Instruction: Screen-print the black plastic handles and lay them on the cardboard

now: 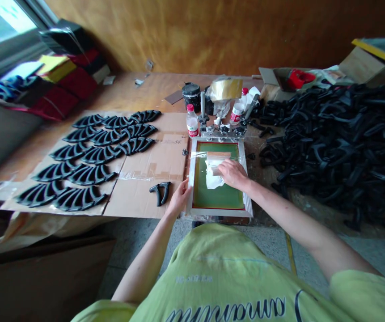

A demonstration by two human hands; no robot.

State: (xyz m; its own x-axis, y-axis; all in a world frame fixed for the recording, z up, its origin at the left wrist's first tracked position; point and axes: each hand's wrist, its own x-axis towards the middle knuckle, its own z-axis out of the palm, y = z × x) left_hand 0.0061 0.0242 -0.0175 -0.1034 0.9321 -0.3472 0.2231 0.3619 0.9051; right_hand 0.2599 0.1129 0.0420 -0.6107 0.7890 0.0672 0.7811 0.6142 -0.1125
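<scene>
Fingers [223,166] of the right hand [235,174] are pinching a small pale block [215,171] over a green screen [219,197]. A white patch [213,182] is showing by the block, too blurry to name. A wooden bar [219,155] is lying just past the hand, toward the far end of the screen. A silver frame [247,203] is going all around the screen. The left hand [179,197] is touching the frame's left side; I cannot tell if its fingers are squeezing. A pair of black curvy pieces [159,199] is lying just left of that hand, on cardboard [135,197]. Rows of black pieces [103,154] are sitting farther left. Two red-capped bottles [192,120] are standing past the frame's far end. A big black pile [326,147] is covering the right side of the surface [121,94].
</scene>
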